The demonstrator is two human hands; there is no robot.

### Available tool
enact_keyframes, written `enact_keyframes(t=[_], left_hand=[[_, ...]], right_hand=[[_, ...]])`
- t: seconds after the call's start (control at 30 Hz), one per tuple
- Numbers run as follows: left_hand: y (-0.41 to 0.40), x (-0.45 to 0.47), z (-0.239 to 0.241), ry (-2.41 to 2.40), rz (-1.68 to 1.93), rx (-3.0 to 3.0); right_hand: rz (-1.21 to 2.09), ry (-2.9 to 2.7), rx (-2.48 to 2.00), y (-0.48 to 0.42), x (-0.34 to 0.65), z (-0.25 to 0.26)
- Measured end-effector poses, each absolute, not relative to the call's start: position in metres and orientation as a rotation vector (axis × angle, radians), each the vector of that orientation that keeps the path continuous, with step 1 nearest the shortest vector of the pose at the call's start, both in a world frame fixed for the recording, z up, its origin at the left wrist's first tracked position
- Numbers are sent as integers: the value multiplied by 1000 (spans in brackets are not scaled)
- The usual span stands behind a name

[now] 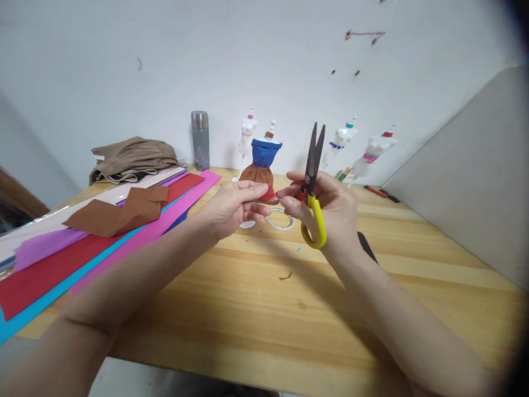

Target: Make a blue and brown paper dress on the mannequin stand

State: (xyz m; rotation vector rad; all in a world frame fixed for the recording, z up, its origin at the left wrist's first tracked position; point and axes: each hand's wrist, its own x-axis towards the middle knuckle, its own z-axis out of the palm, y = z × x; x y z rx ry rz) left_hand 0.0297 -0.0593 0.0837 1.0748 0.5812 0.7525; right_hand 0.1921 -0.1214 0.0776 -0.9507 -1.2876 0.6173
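Observation:
My right hand (pixel 326 207) is closed around yellow-handled scissors (pixel 313 182), whose dark blades point straight up. Its fingertips also pinch a small red paper piece (pixel 270 194). My left hand (pixel 233 207) pinches the same red piece from the left side. Both hands hover above the wooden table (pixel 268 309). Just behind them stands a small mannequin (pixel 261 162) dressed in a blue top and brown skirt. A white ring (pixel 281 220) lies on the table under my hands.
Coloured crepe paper sheets (pixel 82 248) and a brown piece (pixel 119 212) lie at the left. Tan cloth (pixel 134 157) and a metal bottle (pixel 200 140) stand at the back. White mini mannequins (pixel 372 151) line the wall. A grey panel (pixel 475 176) bounds the right.

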Motion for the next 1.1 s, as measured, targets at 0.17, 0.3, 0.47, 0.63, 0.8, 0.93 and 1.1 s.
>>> enact_keyframes(t=[0.17, 0.3, 0.47, 0.63, 0.8, 0.93, 1.1], left_hand=[[-60, 31, 81, 583, 737, 1062], [-68, 33, 85, 580, 729, 1042], [-74, 34, 88, 559, 696, 1002], [-71, 34, 85, 481, 637, 1002], [-70, 34, 83, 460, 602, 986], [-73, 35, 82, 453, 618, 989], [-79, 37, 84, 493, 697, 997]], right_hand=[[508, -1414, -910, -120, 193, 73], [330, -1471, -930, -117, 196, 67], [148, -1531, -987, -116, 201, 61], [90, -1593, -988, -116, 205, 59], [89, -1614, -971, -115, 204, 60], [93, -1606, -937, -115, 203, 61], [217, -1571, -930, -113, 201, 63]])
